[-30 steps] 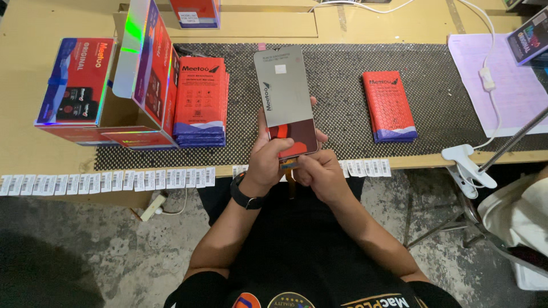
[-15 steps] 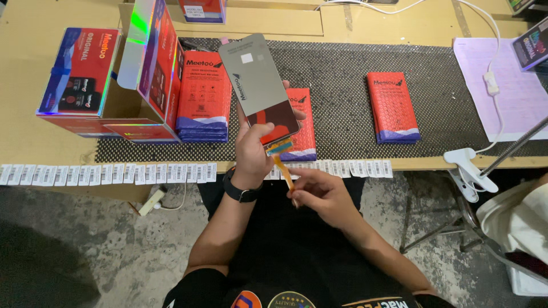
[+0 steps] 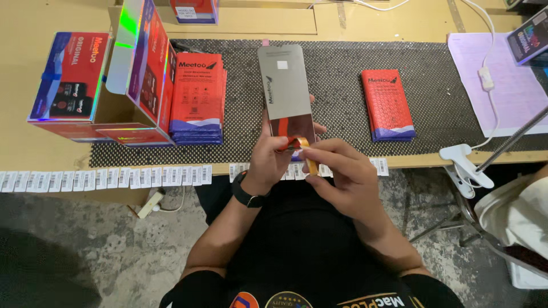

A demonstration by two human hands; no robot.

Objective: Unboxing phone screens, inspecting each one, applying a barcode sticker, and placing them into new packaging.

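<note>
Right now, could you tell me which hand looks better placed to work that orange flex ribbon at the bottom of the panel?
Probably the right hand: its fingertips already pinch the orange ribbon, while the left hand is occupied gripping the grey screen panel upright from below.

The scene was brightly and evenly lit from overhead, so the bench [image 3: 68, 17] showed only soft, short shadows under the stacked red packs [image 3: 197, 97]. Glare was strongest on the open box's foil flap [image 3: 123, 45], which flashed green and rainbow, and the lower part of the grey screen panel [image 3: 285, 91] gave a dull mirror-like sheen. Focus was sharp across the middle with no motion blur, while straight edges bowed slightly toward the frame borders and the floor [image 3: 85, 251] lay darker.
</note>
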